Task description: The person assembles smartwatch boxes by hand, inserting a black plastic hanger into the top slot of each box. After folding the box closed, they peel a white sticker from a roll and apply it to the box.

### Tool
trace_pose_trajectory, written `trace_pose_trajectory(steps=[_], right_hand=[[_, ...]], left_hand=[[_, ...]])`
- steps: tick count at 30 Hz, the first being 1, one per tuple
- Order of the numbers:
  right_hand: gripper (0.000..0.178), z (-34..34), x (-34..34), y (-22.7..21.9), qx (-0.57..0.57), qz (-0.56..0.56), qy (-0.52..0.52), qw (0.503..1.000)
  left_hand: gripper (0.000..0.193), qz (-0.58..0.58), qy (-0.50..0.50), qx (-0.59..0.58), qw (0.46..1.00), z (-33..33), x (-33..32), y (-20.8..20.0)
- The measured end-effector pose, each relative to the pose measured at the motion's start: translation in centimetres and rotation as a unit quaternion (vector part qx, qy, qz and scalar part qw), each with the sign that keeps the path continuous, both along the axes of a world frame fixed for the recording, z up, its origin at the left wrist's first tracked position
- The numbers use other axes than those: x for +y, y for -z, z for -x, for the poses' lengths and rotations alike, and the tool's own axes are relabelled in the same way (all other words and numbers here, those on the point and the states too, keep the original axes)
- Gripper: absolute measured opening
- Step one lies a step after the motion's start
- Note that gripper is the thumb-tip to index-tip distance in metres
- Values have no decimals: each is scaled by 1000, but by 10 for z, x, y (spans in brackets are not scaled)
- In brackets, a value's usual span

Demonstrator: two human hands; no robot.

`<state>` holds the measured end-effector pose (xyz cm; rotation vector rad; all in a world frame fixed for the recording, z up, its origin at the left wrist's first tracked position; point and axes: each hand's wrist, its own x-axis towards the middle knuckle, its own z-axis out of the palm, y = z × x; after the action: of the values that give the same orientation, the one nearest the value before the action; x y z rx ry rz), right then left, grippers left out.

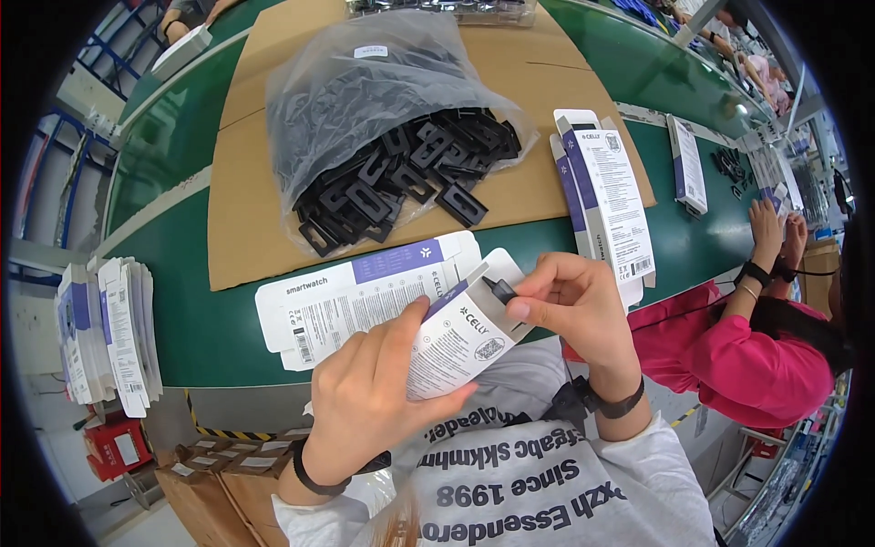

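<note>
My left hand is wrapped around a white and purple cardboard box, held tilted with one end standing open. At that open end my right hand pinches a small black plastic piece between thumb and fingertips, partly inside the box's mouth. Just beyond my left hand, a flattened carton of the same kind lies on the table. Farther off, a translucent grey plastic bag spills many black plastic inserts with slots cut in them.
A cardboard sheet covers part of the green table. Stacked cartons stand at the left edge. Upright boxes and another box are at right. A co-worker in a pink top works there. Brown cartons sit below.
</note>
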<state>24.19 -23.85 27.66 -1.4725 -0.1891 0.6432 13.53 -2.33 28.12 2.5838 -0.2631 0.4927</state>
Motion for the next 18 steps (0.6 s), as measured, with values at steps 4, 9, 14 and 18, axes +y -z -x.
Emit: trace_pose_trajectory(steps=[4,9,14,18], right_hand=[[36,-4,4,-3,-16,-104,40,994],[55,-15,-8,1,55,-30,-145,987],[46,-10,-4,-1,47,19,-131,990],[40,-2,-4,-7,21,-14,-104,994]], left_hand=[[77,-10,10,14,1000,0,-1,2],[75,-30,17,12,999,-1,-5,-3],[75,-37,13,13,999,-4,-6,-1],[75,-47,11,5,999,-3,-9,-1]])
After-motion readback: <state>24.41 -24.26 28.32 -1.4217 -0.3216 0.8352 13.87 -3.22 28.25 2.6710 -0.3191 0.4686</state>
